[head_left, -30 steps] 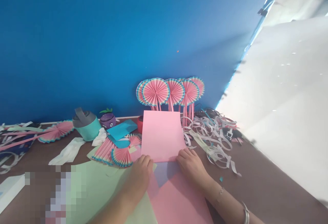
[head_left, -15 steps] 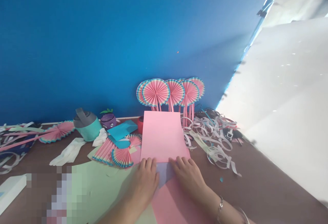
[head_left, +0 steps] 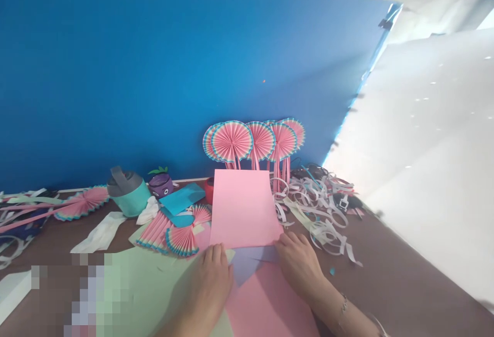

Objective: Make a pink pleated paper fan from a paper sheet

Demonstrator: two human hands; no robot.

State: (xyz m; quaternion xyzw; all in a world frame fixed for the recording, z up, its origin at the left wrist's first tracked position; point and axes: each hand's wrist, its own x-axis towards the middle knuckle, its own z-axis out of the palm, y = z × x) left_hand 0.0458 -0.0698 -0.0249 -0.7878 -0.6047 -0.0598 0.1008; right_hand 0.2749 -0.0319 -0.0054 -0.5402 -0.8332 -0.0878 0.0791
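A pink sheet of paper (head_left: 243,208) stands tilted up in front of me, its near edge running between my two hands. At its lower left corner my left hand (head_left: 215,275) has its fingers curled down at the edge. My right hand (head_left: 299,260) pinches the lower right corner, thumb hidden under the fingers. Beneath and nearer to me lie a second pink sheet (head_left: 270,296), a lilac sheet (head_left: 247,265) and a large pale green sheet (head_left: 154,280). The left fingertips are partly hidden from view.
Round pleated paper fans (head_left: 231,141) stand by the blue panel (head_left: 135,69). Curled paper strips (head_left: 328,224) heap at the right. On the left are a teal jug (head_left: 131,198), a purple cup (head_left: 161,187), blue paper (head_left: 182,198), pleated pieces (head_left: 183,239) and a crumpled tissue (head_left: 100,233).
My right hand has slid right along the near edge to the sheet's corner. My left hand has shifted slightly left and nearer to me. The view has tilted slightly.
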